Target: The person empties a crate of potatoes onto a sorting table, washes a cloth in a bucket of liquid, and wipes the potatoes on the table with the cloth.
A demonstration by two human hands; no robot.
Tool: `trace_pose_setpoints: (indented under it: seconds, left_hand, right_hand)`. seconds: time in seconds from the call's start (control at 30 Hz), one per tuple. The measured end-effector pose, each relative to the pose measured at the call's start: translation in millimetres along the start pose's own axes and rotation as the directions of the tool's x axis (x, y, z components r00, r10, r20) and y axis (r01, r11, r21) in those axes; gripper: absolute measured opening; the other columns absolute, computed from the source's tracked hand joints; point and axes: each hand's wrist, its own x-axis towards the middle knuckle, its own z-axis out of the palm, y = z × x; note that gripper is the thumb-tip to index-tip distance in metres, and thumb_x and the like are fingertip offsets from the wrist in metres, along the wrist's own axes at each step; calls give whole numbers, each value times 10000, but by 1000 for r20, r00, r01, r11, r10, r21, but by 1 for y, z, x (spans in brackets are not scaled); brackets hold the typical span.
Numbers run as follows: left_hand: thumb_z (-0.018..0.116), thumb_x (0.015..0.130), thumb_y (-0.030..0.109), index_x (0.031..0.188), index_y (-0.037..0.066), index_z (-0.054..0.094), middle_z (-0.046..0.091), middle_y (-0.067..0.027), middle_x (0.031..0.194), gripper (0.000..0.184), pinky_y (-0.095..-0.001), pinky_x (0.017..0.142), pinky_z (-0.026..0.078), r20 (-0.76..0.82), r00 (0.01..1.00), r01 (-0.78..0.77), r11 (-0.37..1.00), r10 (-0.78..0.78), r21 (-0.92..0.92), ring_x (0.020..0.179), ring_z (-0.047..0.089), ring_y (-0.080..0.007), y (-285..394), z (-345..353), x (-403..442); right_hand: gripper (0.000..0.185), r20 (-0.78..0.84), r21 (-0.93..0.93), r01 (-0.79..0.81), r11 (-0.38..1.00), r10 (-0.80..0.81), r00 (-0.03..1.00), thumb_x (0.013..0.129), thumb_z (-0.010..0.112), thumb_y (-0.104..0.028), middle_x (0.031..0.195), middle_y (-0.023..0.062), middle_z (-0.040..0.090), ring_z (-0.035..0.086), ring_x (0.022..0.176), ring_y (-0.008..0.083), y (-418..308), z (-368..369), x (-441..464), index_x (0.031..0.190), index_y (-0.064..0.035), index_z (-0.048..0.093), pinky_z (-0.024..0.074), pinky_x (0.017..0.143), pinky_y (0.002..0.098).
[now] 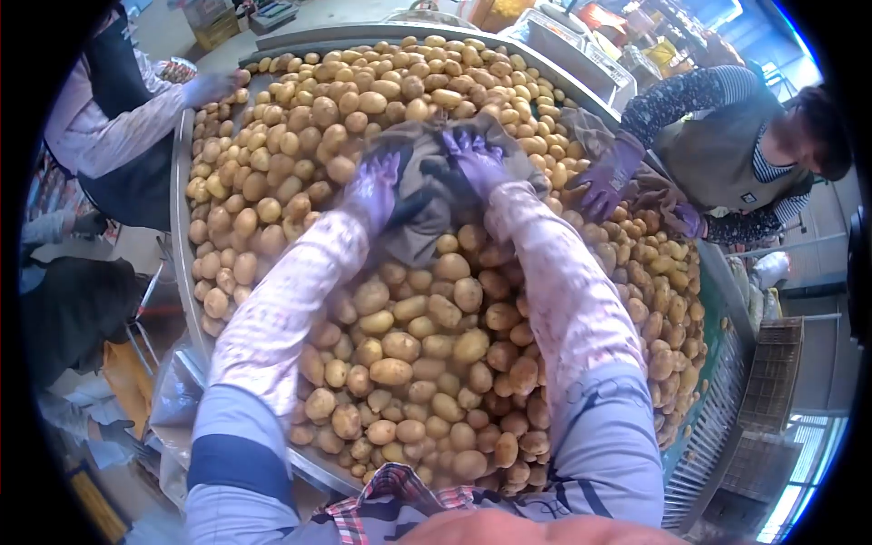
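A crumpled grey-brown cloth [422, 241] lies on top of a heap of potatoes [400, 345]. My left hand [377, 189], in a purple glove, rests on the left side of the cloth with its fingers stretched forward. On the right side of the cloth, my right hand [477, 162], also gloved in purple, lies with its fingers spread. Dark patches show on the cloth between my hands. Potatoes surround the cloth on all sides, and those beneath it are hidden.
A sorting table with a raised metal edge [184, 227] bears the potatoes. At the right, a co-worker [745, 154] in purple gloves handles another grey cloth [649, 182]. Another person's gloved hand [209, 88] reaches in from the left. Slatted metal rollers [704, 454] border the right side.
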Motion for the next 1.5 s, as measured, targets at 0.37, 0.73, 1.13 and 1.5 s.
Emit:
trace_pose_setpoints:
  seconds: [0.37,0.73,1.13,1.5]
  left_hand:
    - [606,794,492,1321,-48,373,473,-248,1284,790,-397,1017,357,176,982,-48,991,69,-124,1208,449,-370,15,-46,-75]
    - [523,833,460,1384,9,316,383,-209,1387,742,-433,1084,236,484,875,96,989,-31,-111,1285,365,-343,32,-79,-72]
    - [472,888,445,1356,1,344,490,-228,1276,658,-349,997,376,618,786,242,925,-10,-292,1164,493,-348,76,-137,-52]
    - [625,723,552,1248,23,470,574,-222,1128,761,-405,977,373,230,969,116,988,-89,-105,1066,540,-344,19,-47,-67]
  right_hand:
    - [721,296,243,108,964,-180,938,879,363,-578,1399,219,356,312,1311,370,-42,-18,-63,1388,-68,340,262,1077,423]
    - [678,518,306,-19,952,-149,842,918,314,-531,1476,178,247,240,1353,384,-28,-8,-75,1461,-151,174,175,1104,483]
    - [648,244,-110,187,976,-156,957,889,362,-529,1420,180,336,301,1310,379,-45,20,-79,1404,-137,326,263,1037,541]
    - [556,346,127,-124,984,73,936,929,282,-481,1086,219,612,580,1016,384,-62,23,-46,1240,-63,475,432,879,448]
